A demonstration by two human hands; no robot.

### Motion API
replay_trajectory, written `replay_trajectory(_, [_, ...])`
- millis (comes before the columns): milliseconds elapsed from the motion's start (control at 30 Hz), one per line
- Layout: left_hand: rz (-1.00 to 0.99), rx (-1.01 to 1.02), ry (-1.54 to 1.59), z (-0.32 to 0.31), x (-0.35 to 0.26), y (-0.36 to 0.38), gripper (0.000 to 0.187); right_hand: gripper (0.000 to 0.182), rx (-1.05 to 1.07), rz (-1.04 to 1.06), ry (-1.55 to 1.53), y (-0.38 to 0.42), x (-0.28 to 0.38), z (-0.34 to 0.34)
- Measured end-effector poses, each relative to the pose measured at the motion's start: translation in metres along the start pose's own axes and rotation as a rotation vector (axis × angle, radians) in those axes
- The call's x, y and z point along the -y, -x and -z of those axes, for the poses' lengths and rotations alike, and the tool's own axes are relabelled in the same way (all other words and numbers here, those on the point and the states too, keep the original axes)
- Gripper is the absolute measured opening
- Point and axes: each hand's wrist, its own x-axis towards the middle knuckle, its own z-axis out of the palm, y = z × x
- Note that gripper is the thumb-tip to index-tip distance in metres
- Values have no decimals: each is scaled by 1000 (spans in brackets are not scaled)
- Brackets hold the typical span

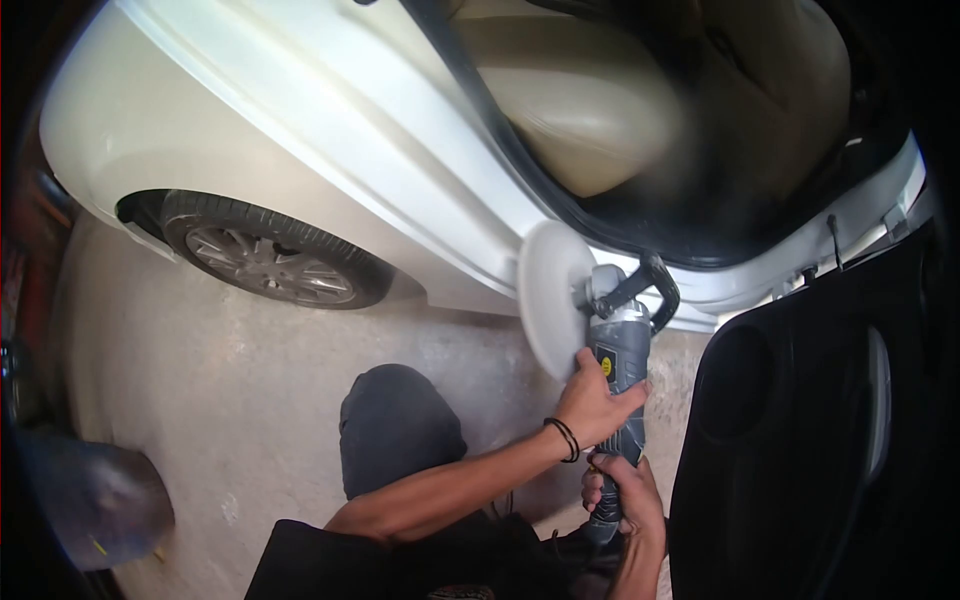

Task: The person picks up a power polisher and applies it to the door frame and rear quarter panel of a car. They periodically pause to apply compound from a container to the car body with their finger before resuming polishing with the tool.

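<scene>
A grey and black rotary polisher (630, 350) stands in front of the car's door opening, its round white pad (553, 300) edge-on at the white door sill (450, 200). My left hand (598, 400), with dark bands at the wrist, is wrapped round the middle of the tool's body. Lower down, my right hand (632, 490) grips the rear handle. At the polisher's head, a black loop handle (662, 290) sticks out to the right with no hand on it. The pad's face is turned left, overlapping the sill's lower edge in this view.
The rear wheel (275, 255) and white fender lie at the left. An open black door panel (790, 430) stands close on my right. Beige seats (590, 100) show inside the car. My bent knee (400, 425) is over the concrete floor (240, 400); a dark blue drum (95, 500) stands lower left.
</scene>
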Motion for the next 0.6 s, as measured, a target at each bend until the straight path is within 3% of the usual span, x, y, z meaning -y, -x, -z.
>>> replay_trajectory(67, [-65, -100, 37, 0, 8, 1, 88, 20, 47, -6, 13, -4, 0, -1])
replay_trajectory(133, [-85, -157, -77, 23, -29, 20, 81, 16, 156, 16, 26, -9, 0, -1])
replay_trajectory(167, [-209, -158, -147, 27, -8, 15, 74, 13, 221, 68, 51, -11, 1, 0])
replay_trajectory(233, [-267, -135, 65, 26, -15, 24, 63, 10, 280, 139, 97, -13, -1, 2])
replay_trajectory(267, [-190, -126, 331, 27, -50, 35, 58, 11, 283, 159, 116, -14, -1, 2])
replay_trajectory(300, [-174, -90, 330, 27, -57, 38, 58, 11, 318, 206, 173, -14, 4, 2])
replay_trajectory(367, [-171, -72, 254, 30, -62, 42, 47, 12, 281, 182, 184, -14, 3, 6])
replay_trajectory(500, [-161, -63, 359, 21, -20, 28, 56, 11, 128, 91, 192, -6, -5, 2])
replay_trajectory(600, [-36, 37, 306, 5, 4, 16, 61, 12, 19, 59, 137, -5, -15, 12])
